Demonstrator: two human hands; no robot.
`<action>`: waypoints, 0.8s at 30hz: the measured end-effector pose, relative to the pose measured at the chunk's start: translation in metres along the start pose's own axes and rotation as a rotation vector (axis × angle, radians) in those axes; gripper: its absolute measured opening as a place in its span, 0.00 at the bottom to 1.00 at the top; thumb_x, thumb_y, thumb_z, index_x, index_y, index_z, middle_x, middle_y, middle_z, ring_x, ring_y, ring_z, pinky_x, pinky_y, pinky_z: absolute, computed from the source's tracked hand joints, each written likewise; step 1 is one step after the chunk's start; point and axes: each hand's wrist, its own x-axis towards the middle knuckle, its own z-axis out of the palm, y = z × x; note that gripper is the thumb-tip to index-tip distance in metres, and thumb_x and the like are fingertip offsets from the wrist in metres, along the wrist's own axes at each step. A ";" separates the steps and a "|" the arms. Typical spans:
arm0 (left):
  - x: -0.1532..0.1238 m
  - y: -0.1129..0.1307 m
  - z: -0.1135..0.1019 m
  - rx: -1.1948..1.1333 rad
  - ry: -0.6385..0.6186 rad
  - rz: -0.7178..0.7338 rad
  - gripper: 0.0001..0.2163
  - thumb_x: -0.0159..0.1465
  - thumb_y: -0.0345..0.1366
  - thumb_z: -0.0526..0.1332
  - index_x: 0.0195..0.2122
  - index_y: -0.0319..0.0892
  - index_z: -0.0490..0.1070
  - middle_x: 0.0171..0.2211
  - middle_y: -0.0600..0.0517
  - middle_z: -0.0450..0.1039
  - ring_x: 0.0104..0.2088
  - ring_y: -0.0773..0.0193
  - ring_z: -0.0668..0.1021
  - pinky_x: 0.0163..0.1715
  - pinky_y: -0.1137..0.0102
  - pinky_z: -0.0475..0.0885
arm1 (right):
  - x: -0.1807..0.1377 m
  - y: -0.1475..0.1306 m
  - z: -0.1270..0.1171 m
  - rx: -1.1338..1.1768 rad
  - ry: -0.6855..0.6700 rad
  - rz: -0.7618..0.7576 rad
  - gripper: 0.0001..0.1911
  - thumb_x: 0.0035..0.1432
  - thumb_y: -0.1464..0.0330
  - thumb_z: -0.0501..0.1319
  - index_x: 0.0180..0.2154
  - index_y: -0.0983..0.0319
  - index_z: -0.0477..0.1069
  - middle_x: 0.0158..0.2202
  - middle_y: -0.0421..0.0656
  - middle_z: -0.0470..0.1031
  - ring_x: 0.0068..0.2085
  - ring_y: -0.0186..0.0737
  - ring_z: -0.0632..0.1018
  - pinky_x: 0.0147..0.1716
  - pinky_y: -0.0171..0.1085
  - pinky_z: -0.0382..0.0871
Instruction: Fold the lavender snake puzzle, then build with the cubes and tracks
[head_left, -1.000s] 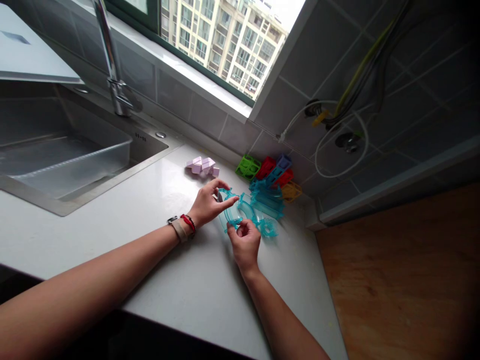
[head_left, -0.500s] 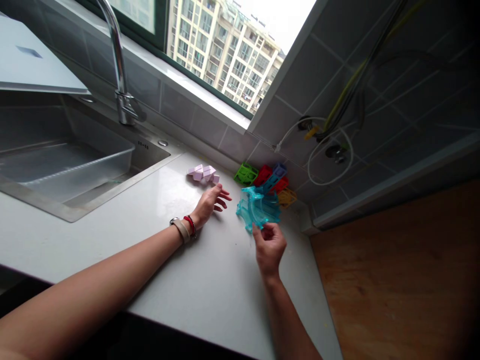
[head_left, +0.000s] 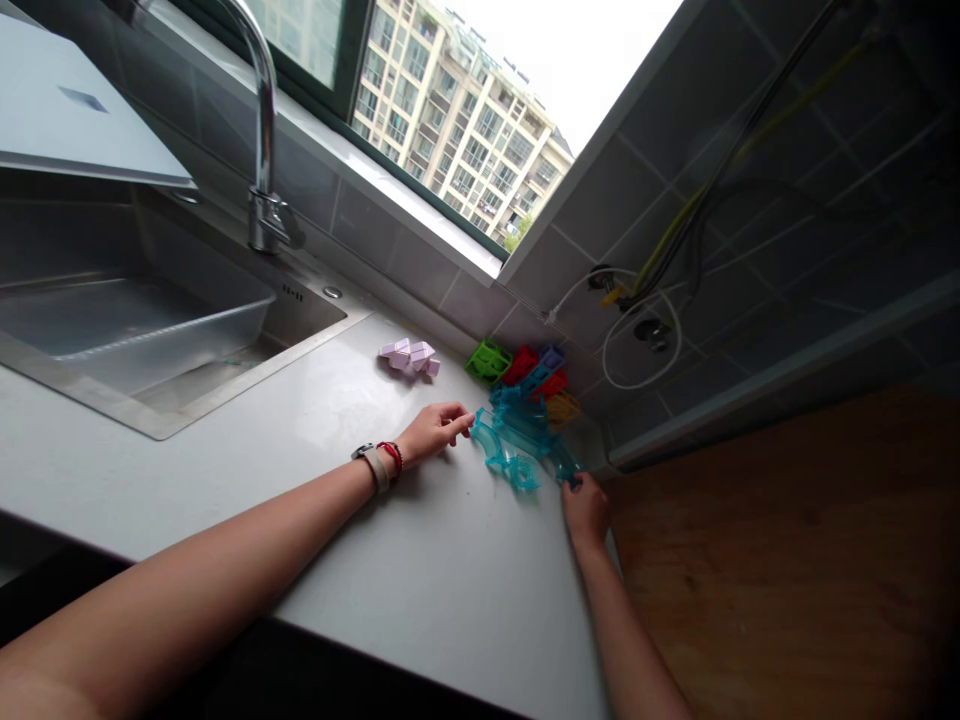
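Several translucent turquoise curved plastic pieces, like toy track, lie at the counter's back right. My left hand (head_left: pixel 437 430), with a watch and red bracelet at the wrist, has its fingertips closed at the left end of one curved turquoise piece (head_left: pixel 487 440). My right hand (head_left: pixel 587 510) pinches the near end of another turquoise piece (head_left: pixel 561 458) at the right of the group. Between the hands, a straighter turquoise piece (head_left: pixel 525 430) lies behind the curved one. The right fingertips are partly hidden.
Behind the turquoise pieces stand green (head_left: pixel 488 361), red (head_left: pixel 520 366), blue (head_left: pixel 551 360) and yellow (head_left: pixel 562 408) plastic blocks. Pink faceted blocks (head_left: pixel 410 356) lie left of them. A sink (head_left: pixel 161 425) with a faucet (head_left: pixel 264 215) is at the left; a wooden panel (head_left: pixel 750 560) borders the right.
My right hand has moved right, from the front turquoise curve to the right-hand piece. The front curve now lies lower on the counter. My left hand has closed onto its left end.
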 end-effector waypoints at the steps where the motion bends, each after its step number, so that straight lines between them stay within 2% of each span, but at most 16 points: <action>1: 0.000 -0.001 0.000 0.017 0.003 0.005 0.17 0.64 0.50 0.65 0.34 0.40 0.77 0.30 0.48 0.81 0.24 0.66 0.76 0.26 0.72 0.71 | -0.003 -0.001 0.005 -0.004 -0.017 -0.019 0.16 0.59 0.63 0.61 0.45 0.63 0.80 0.32 0.49 0.82 0.34 0.48 0.79 0.34 0.38 0.63; 4: 0.000 -0.004 0.000 0.068 0.017 0.014 0.15 0.63 0.48 0.66 0.33 0.40 0.78 0.29 0.49 0.81 0.23 0.65 0.77 0.25 0.72 0.71 | -0.014 -0.006 0.015 -0.001 -0.039 -0.070 0.23 0.64 0.61 0.57 0.56 0.65 0.74 0.34 0.48 0.82 0.37 0.47 0.81 0.36 0.37 0.65; 6: 0.000 -0.005 0.000 0.098 0.030 0.021 0.14 0.63 0.47 0.66 0.33 0.41 0.78 0.28 0.49 0.81 0.23 0.65 0.77 0.24 0.72 0.70 | -0.022 -0.008 0.018 -0.003 -0.040 -0.093 0.25 0.67 0.60 0.54 0.58 0.67 0.71 0.35 0.48 0.82 0.37 0.47 0.81 0.37 0.37 0.65; 9: 0.001 -0.007 -0.002 0.141 0.069 0.030 0.13 0.63 0.46 0.65 0.31 0.41 0.77 0.28 0.49 0.81 0.23 0.66 0.77 0.24 0.73 0.70 | -0.030 -0.010 0.019 -0.021 -0.092 -0.142 0.18 0.68 0.60 0.53 0.45 0.65 0.76 0.31 0.46 0.80 0.33 0.44 0.79 0.34 0.36 0.62; 12: 0.002 -0.008 -0.007 0.183 0.128 0.029 0.14 0.65 0.46 0.63 0.31 0.41 0.76 0.28 0.49 0.80 0.23 0.66 0.77 0.25 0.72 0.70 | -0.031 -0.013 0.020 -0.046 -0.174 -0.189 0.15 0.66 0.61 0.57 0.32 0.61 0.76 0.28 0.44 0.79 0.30 0.41 0.76 0.31 0.35 0.56; 17: 0.003 -0.010 -0.013 0.261 0.181 0.011 0.16 0.67 0.50 0.59 0.34 0.41 0.73 0.29 0.49 0.79 0.24 0.65 0.77 0.25 0.71 0.71 | -0.027 -0.019 0.019 -0.076 -0.235 -0.166 0.15 0.67 0.63 0.57 0.33 0.61 0.78 0.32 0.47 0.81 0.31 0.40 0.76 0.30 0.37 0.52; 24: -0.001 -0.006 -0.006 0.537 0.114 -0.004 0.16 0.69 0.50 0.56 0.33 0.42 0.71 0.29 0.49 0.78 0.24 0.65 0.76 0.28 0.71 0.71 | -0.025 -0.026 0.014 -0.058 -0.311 -0.092 0.18 0.69 0.60 0.55 0.37 0.61 0.80 0.37 0.50 0.84 0.35 0.45 0.80 0.31 0.38 0.56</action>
